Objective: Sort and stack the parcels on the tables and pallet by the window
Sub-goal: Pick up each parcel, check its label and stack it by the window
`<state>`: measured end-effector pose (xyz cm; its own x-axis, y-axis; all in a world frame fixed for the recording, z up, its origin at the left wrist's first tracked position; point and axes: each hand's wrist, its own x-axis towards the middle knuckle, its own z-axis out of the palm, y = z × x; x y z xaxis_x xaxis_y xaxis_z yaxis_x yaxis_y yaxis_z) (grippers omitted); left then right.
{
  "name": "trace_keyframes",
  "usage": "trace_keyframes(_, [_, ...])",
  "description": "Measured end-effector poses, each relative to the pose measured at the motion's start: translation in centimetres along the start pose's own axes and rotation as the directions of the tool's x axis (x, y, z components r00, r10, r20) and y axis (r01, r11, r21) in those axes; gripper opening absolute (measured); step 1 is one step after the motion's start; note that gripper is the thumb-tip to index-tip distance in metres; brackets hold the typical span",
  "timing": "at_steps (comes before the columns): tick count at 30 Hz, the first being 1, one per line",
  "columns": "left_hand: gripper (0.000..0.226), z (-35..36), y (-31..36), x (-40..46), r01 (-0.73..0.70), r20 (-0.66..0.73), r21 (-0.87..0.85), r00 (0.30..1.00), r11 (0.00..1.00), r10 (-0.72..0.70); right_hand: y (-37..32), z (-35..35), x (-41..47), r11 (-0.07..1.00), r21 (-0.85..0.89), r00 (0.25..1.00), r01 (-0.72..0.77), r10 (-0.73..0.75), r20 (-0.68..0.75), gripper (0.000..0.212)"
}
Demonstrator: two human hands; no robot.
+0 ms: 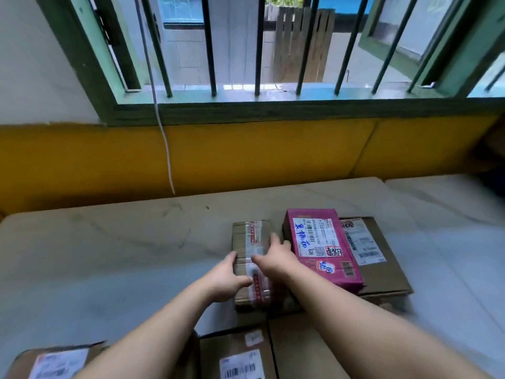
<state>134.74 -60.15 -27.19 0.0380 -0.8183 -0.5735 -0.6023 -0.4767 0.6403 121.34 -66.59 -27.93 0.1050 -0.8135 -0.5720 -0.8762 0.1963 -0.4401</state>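
Observation:
A small brown cardboard parcel (pixel 246 236) with clear and red printed tape lies on the pale table (pixel 109 250). My left hand (pixel 228 277) grips its left edge, thumb on top. My right hand (pixel 274 258) holds its right side, fingers over the top. Just to the right, a pink parcel (pixel 322 250) with a white label and blue writing lies on a flat brown box (pixel 382 258). Several more brown parcels sit at the near edge: one labelled parcel (pixel 237 356) in the middle, another parcel (pixel 52 362) at the bottom left.
A yellow wall band (pixel 246 154) and a barred green window (pixel 246 50) stand behind the table. A white cord (pixel 164 138) hangs down the wall. A second pale table (pixel 451 203) adjoins on the right, with a dark object at the far right edge.

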Motion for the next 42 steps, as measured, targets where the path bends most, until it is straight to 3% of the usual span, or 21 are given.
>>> trace_keyframes(4, [0.085,0.3,-0.5,1.1,0.011,0.010,-0.194,1.000,0.981,-0.009,0.8,0.9,0.8,0.990,0.138,1.000,-0.020,0.017,0.023,0.097])
trace_keyframes(8, [0.063,0.2,-0.3,1.2,0.031,0.005,-0.349,1.000,0.937,-0.031,0.9,1.0,1.2,0.976,0.214,0.999,0.033,-0.033,0.000,0.096])
trace_keyframes(10, [0.064,-0.1,0.4,0.7,0.002,-0.068,-0.395,0.997,0.919,-0.032,0.8,0.7,1.1,0.950,0.308,0.999,0.051,-0.048,-0.016,0.096])
trace_keyframes(14, [0.072,-0.6,1.5,-0.3,-0.081,-0.197,-0.448,0.980,0.890,-0.009,0.5,-1.1,0.0,0.861,0.468,0.980,0.201,-0.174,-0.102,0.094])
trace_keyframes(18, [0.076,-0.9,4.5,-3.8,-0.249,-0.321,-0.478,0.942,0.842,0.097,0.3,-4.3,-2.2,0.806,0.438,0.916,0.398,-0.320,-0.242,0.087])
trace_keyframes(23, [0.071,-0.8,6.7,-8.6,-0.431,-0.360,-0.554,0.896,0.712,0.261,1.0,-7.4,-7.4,0.669,0.495,0.831,0.555,-0.412,-0.374,0.086])
trace_keyframes(29, [0.072,0.9,7.1,-14.4,-0.537,-0.309,-0.553,0.842,0.637,0.443,3.4,-7.3,-15.4,0.587,0.528,0.788,0.614,-0.416,-0.454,0.083])
trace_keyframes(37, [0.084,5.6,9.5,-20.1,-0.575,-0.158,-0.607,0.764,0.549,0.625,8.8,-7.5,-24.5,0.639,0.466,0.739,0.612,-0.254,-0.624,0.085])
trace_keyframes(42, [0.083,10.4,14.3,-23.4,-0.544,-0.041,-0.603,0.752,0.584,0.658,15.0,-9.9,-29.5,0.649,0.485,0.715,0.586,-0.133,-0.686,0.082])
